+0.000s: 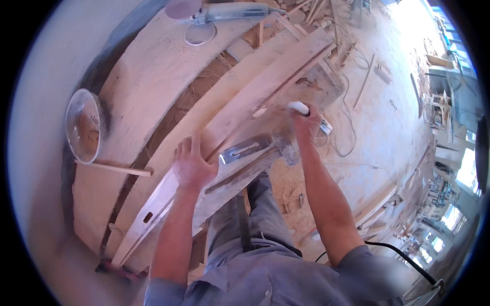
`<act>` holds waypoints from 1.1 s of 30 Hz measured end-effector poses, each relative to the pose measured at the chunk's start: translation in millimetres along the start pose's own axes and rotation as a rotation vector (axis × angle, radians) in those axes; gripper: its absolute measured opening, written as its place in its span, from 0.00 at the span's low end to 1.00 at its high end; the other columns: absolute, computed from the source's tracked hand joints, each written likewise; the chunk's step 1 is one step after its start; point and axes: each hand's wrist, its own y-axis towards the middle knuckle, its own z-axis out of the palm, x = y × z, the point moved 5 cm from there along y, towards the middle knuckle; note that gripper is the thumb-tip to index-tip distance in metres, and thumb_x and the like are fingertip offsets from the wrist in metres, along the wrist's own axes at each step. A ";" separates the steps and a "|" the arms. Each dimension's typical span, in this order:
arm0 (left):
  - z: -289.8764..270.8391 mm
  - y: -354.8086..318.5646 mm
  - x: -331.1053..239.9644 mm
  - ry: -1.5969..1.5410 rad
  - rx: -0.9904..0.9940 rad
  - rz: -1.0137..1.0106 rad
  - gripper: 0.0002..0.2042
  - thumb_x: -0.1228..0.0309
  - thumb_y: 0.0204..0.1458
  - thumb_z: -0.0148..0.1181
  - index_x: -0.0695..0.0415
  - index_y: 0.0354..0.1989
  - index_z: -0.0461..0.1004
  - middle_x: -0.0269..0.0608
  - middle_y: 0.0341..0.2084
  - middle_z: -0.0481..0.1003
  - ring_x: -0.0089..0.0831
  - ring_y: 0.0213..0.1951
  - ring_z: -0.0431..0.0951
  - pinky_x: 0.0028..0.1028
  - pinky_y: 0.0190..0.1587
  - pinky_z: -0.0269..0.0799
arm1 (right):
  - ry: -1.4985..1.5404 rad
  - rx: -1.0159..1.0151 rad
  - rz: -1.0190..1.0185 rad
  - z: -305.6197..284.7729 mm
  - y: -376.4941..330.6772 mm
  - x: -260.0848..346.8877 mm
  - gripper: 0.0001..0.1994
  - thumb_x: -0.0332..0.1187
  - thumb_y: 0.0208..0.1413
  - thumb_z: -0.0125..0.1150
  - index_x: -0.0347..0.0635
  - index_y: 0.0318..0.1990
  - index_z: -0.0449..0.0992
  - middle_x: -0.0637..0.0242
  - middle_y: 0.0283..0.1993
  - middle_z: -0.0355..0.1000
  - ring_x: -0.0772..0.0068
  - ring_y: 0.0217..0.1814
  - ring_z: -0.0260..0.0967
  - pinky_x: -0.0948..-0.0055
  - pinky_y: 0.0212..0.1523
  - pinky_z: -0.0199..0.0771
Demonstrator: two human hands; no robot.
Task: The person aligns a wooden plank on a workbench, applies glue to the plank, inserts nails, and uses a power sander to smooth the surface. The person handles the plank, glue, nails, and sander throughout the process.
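A long pale wooden beam with a groove along its side lies diagonally across the work surface. My left hand rests on it, fingers spread and holding nothing. My right hand is closed around a white, rounded object, mostly hidden in the grip; its kind is unclear. It is held out to the right of the beam. Between my hands lies a flat metal tool with a slot, next to a clear plastic bottle-like thing. A small white piece sits at the beam's edge.
A disc sander and a round disc lie on the board at the far left. A dusty bowl stands left, near a thin wooden strip. A cable curls over the floor at right. Sawdust and offcuts lie about.
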 end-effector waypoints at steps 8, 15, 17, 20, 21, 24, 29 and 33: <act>-1.3 16.4 -3.7 -0.377 0.052 -0.001 0.29 0.60 0.51 0.71 0.56 0.61 0.72 0.52 0.55 0.75 0.55 0.59 0.73 0.51 0.63 0.67 | 0.077 0.022 -0.100 -29.6 45.0 -105.3 0.15 0.28 0.56 0.72 0.36 0.51 0.80 0.62 0.44 0.81 0.69 0.43 0.77 0.66 0.47 0.78; -96.9 17.0 187.2 -0.287 -0.622 -0.465 0.18 0.66 0.53 0.74 0.60 0.50 0.80 0.53 0.49 0.81 0.51 0.51 0.81 0.43 0.56 0.75 | -0.002 0.167 0.031 -9.9 26.7 -59.4 0.18 0.25 0.54 0.72 0.34 0.53 0.79 0.61 0.46 0.79 0.67 0.47 0.76 0.67 0.50 0.77; -125.5 32.9 267.0 -0.178 -0.589 -0.667 0.14 0.66 0.51 0.71 0.61 0.43 0.82 0.54 0.44 0.83 0.51 0.48 0.83 0.43 0.51 0.77 | -0.027 0.143 0.046 -12.8 27.7 -54.6 0.19 0.24 0.53 0.72 0.34 0.53 0.79 0.61 0.46 0.79 0.68 0.47 0.76 0.67 0.50 0.77; -156.8 54.3 326.3 0.025 -0.262 -0.764 0.20 0.56 0.51 0.71 0.57 0.46 0.83 0.54 0.44 0.83 0.50 0.49 0.83 0.43 0.54 0.77 | 0.026 0.116 0.016 -19.4 42.9 -85.4 0.17 0.24 0.54 0.72 0.34 0.52 0.78 0.63 0.45 0.78 0.70 0.46 0.74 0.67 0.49 0.77; -169.6 59.1 327.0 0.110 -0.069 -0.767 0.23 0.51 0.51 0.71 0.55 0.49 0.84 0.53 0.45 0.83 0.49 0.50 0.83 0.43 0.56 0.77 | 0.017 0.137 0.028 -16.4 39.7 -79.7 0.16 0.24 0.54 0.71 0.34 0.51 0.78 0.64 0.45 0.78 0.71 0.45 0.74 0.68 0.48 0.77; -183.4 59.2 333.3 0.230 0.185 -0.659 0.24 0.47 0.50 0.70 0.49 0.49 0.84 0.49 0.46 0.83 0.47 0.51 0.83 0.43 0.55 0.78 | -0.002 0.176 0.048 -13.0 26.8 -54.2 0.14 0.23 0.54 0.71 0.35 0.48 0.78 0.66 0.43 0.77 0.72 0.44 0.73 0.69 0.45 0.76; -144.5 64.8 403.7 0.254 0.248 -0.555 0.17 0.57 0.52 0.65 0.54 0.46 0.85 0.53 0.48 0.82 0.51 0.50 0.82 0.45 0.54 0.77 | 0.142 0.196 -0.038 -12.3 31.9 -77.8 0.12 0.22 0.53 0.70 0.36 0.45 0.80 0.69 0.42 0.75 0.74 0.42 0.72 0.71 0.42 0.75; -97.1 87.0 439.1 0.268 0.228 -0.455 0.12 0.68 0.54 0.62 0.58 0.44 0.84 0.54 0.45 0.82 0.51 0.46 0.82 0.43 0.53 0.76 | 0.086 0.024 -0.041 -37.7 57.8 -120.0 0.13 0.28 0.54 0.71 0.37 0.47 0.82 0.66 0.42 0.80 0.70 0.43 0.76 0.67 0.45 0.79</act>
